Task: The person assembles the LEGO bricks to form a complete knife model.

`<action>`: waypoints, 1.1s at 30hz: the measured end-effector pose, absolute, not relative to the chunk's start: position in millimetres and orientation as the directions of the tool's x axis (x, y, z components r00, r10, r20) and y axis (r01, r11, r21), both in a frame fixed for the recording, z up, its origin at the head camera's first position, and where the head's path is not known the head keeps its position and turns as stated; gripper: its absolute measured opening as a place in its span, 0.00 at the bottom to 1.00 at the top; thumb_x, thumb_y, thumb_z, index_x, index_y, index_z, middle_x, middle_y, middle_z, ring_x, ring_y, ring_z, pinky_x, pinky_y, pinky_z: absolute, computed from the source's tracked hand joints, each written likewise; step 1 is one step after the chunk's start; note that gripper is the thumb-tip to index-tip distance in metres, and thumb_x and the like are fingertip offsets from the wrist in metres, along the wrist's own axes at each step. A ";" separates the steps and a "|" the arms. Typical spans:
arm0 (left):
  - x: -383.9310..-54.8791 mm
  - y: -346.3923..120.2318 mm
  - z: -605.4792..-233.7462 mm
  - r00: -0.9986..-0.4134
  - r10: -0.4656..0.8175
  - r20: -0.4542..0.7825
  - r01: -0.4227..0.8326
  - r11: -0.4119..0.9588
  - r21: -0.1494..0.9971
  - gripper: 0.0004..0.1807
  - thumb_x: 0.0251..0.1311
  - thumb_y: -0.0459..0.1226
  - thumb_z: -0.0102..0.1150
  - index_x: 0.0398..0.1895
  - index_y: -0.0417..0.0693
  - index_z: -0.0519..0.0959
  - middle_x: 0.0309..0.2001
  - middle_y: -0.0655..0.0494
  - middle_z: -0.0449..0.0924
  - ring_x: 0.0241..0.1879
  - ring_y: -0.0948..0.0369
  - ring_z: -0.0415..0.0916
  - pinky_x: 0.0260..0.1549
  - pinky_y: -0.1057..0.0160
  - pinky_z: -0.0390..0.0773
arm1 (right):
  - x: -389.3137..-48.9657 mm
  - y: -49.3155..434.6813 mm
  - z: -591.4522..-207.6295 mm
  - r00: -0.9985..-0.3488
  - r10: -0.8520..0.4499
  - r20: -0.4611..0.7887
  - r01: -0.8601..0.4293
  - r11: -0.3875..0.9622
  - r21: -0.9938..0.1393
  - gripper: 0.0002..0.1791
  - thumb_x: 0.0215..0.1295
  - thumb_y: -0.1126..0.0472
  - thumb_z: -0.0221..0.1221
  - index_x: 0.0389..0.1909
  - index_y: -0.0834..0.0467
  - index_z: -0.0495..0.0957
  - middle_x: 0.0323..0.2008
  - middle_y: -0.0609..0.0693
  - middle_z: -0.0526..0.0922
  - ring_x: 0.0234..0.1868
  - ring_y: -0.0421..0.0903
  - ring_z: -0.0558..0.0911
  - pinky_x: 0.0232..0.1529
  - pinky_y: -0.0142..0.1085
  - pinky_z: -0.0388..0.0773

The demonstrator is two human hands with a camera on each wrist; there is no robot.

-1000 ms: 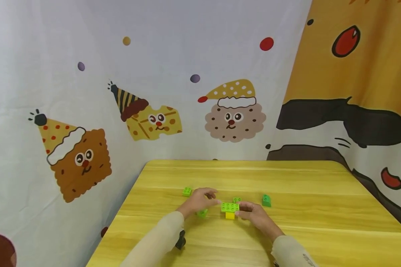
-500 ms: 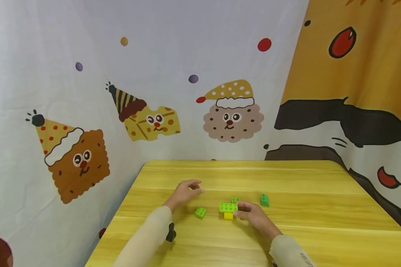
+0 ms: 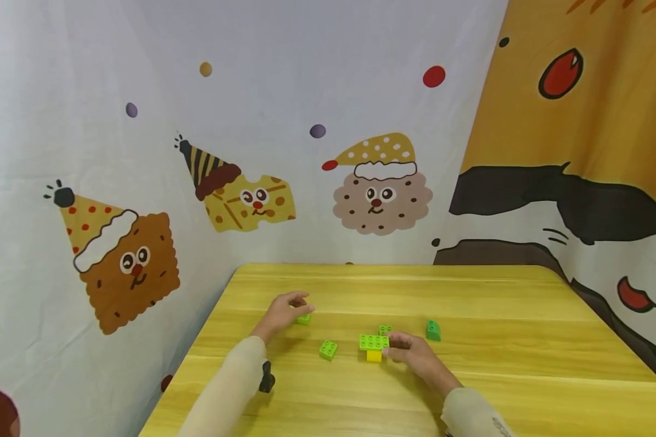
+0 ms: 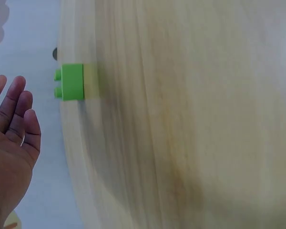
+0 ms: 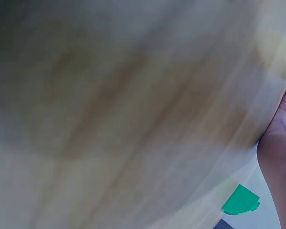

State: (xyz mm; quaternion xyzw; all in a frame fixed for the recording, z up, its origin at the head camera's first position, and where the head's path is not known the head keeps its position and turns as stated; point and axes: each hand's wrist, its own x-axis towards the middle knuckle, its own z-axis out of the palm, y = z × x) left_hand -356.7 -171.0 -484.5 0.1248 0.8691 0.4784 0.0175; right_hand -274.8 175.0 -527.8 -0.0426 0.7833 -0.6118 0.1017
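My left hand (image 3: 280, 312) is above the table on the left, fingers loosely bent, beside a light green toy brick (image 3: 304, 319) that it partly hides. The left wrist view has a green brick (image 4: 72, 82) standing on the table, apart from the fingertips. With thumb and fingers, my right hand (image 3: 417, 354) holds the right end of a small stack. The stack is a light green eight-stud brick (image 3: 373, 342) on top of a yellow brick (image 3: 374, 356). Only the edge of that hand (image 5: 279, 143) shows in the right wrist view.
Between the hands lies a light green four-stud brick (image 3: 328, 349). Behind the stack is another green brick (image 3: 385, 329), partly hidden. A darker green curved brick (image 3: 433, 331) stands to the right. The wooden table (image 3: 497, 303) meets a printed cloth (image 3: 317, 243) at the back.
My left hand has moved left, away from the stack and past the loose four-stud brick, to the far-left brick. My right hand stays at the stack.
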 end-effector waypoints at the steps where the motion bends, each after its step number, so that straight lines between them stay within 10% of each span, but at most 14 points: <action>1: -356.8 -172.2 -484.6 -0.970 0.227 0.085 0.194 0.514 0.836 0.30 0.62 0.51 0.66 0.65 0.49 0.76 0.50 0.53 0.78 0.51 0.55 0.73 0.51 0.48 0.74 | -274.9 175.0 -528.1 -0.976 -0.191 -0.108 0.058 0.246 -0.967 0.31 0.61 0.51 0.69 0.60 0.64 0.76 0.49 0.52 0.82 0.48 0.47 0.80 0.48 0.42 0.79; 33: -372.4 -195.4 -515.2 -0.977 0.206 -0.060 0.061 0.533 0.844 0.30 0.60 0.39 0.70 0.66 0.43 0.74 0.56 0.46 0.77 0.58 0.48 0.71 0.57 0.45 0.71 | -267.2 174.1 -524.4 -0.971 -0.230 -0.060 -0.001 0.258 -0.966 0.29 0.65 0.53 0.67 0.62 0.65 0.74 0.50 0.54 0.82 0.48 0.48 0.80 0.48 0.43 0.79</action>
